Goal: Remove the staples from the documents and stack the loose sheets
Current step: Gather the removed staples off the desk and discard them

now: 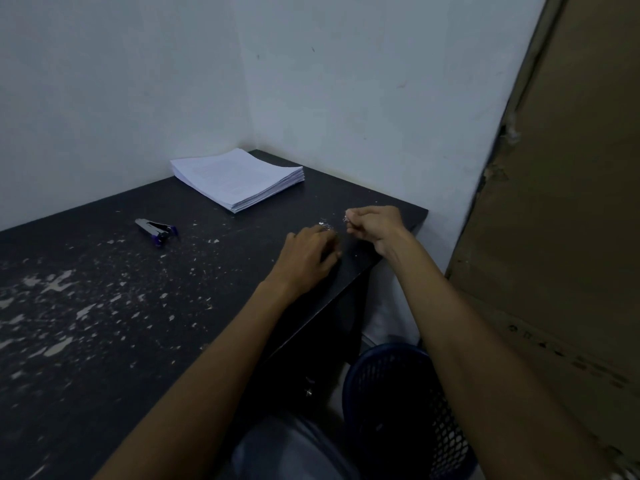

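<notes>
A thick stack of white sheets (239, 178) lies at the far corner of the black table (104, 306). A small purple and metal staple remover (157, 231) lies alone to the left of it. A little heap of pulled staples (325, 224) sits near the table's right edge. My left hand (308, 254) rests on the table with its fingertips at that heap. My right hand (375, 226) hovers just right of it, fingers curled, pinching a few staples at its fingertips.
White walls close off the table's back and left. A dark blue mesh waste basket (398, 403) stands on the floor below the table's right edge. A brown door (571, 202) fills the right side. The tabletop's surface is worn with pale chips.
</notes>
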